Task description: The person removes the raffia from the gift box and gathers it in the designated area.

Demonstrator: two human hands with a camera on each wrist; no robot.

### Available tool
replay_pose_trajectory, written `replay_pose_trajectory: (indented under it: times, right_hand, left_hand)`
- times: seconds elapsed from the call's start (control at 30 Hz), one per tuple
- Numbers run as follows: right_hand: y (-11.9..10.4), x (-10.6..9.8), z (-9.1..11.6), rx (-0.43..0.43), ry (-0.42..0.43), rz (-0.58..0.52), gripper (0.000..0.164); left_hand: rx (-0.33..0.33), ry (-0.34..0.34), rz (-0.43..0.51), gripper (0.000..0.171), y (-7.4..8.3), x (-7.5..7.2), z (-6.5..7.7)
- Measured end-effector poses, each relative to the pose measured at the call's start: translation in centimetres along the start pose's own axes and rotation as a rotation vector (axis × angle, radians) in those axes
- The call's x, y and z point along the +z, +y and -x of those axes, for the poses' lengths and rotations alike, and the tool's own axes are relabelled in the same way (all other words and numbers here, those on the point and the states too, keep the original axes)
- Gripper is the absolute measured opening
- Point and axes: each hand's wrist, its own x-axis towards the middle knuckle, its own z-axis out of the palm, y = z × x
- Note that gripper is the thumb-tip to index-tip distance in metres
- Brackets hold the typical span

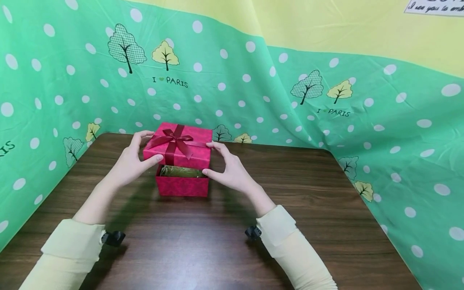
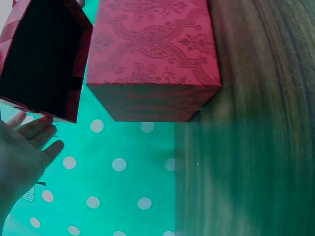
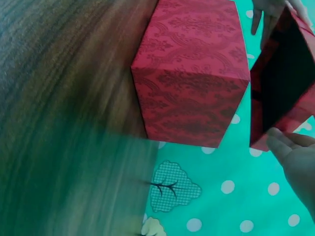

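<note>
A red gift box lid (image 1: 197, 157) with a dark red ribbon bow (image 1: 175, 137) is held up over the box, apart from it. My left hand (image 1: 130, 163) grips its left side, thumb at the front corner. On the right side, my right hand (image 1: 232, 171) holds it between thumb and fingers. Both wrist views show the lid's dark hollow underside (image 2: 42, 59) tilted beside the patterned red box (image 3: 192, 98). In the head view the box (image 1: 183, 187) stands on the table, and something green and shiny (image 1: 181, 171) shows inside, partly covered by the lid.
The dark wood table (image 1: 290, 209) carries the box near its back edge. Behind and at both sides hangs a green cloth (image 1: 235, 96) with white dots and printed trees. Small black wrist cameras (image 1: 113, 238) sit at both sleeve cuffs.
</note>
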Motion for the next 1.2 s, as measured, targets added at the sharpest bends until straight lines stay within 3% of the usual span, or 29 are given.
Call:
replay_pose_trajectory:
  times: [0.33, 0.6, 0.77, 1.07, 1.2]
  right_hand:
    - [-0.6, -0.9, 0.0, 0.010, 0.070, -0.139, 0.059]
    - [-1.1, -1.3, 0.0, 0.052, 0.125, -0.303, 0.053]
    - [-2.7, -2.1, 0.0, 0.072, 0.181, -0.381, 0.049]
    - [-5.4, -3.2, 0.3, 0.109, 0.344, -0.342, 0.037]
    - [-5.6, -3.3, 0.3, 0.120, 0.363, -0.346, 0.039]
  left_hand:
    - [-0.014, 0.058, 0.044, 0.066, 1.1, -0.1, 0.1]
    - [0.062, 0.076, 0.093, 0.072, 2.0, -0.2, 0.4]
    - [0.099, 0.101, 0.092, 0.073, 2.8, -0.2, 0.5]
    - [0.108, 0.116, 0.030, 0.067, 3.1, -0.2, 0.2]
    - [0.122, 0.114, 0.004, 0.067, 2.9, -0.2, 0.0]
